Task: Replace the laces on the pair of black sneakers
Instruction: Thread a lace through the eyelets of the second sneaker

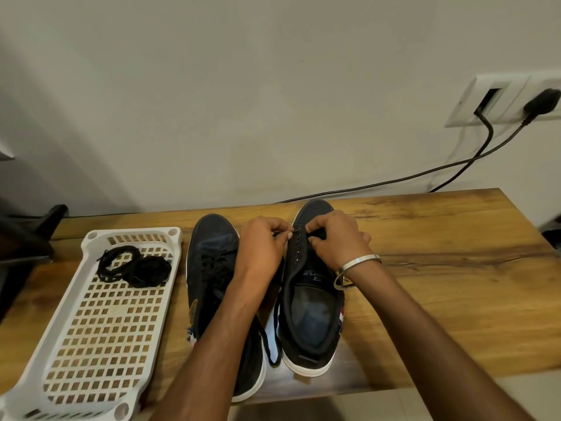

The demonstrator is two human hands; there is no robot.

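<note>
Two black sneakers with white soles stand side by side on the wooden table, toes toward the wall. The left sneaker (212,268) is laced with a black lace. The right sneaker (309,314) shows bare eyelets along its tongue. My left hand (261,244) pinches the tip of a black lace (273,323) at the eyelets nearest the toe. My right hand (337,238) pinches the lace on the other side of the same eyelet row. The loose lace trails down between the two shoes to the heel.
A white perforated plastic basket (100,329) lies at the left, with a bundle of black laces (136,267) in its far end. Black cables (455,165) run from a wall socket behind the table. The table's front edge is close to me.
</note>
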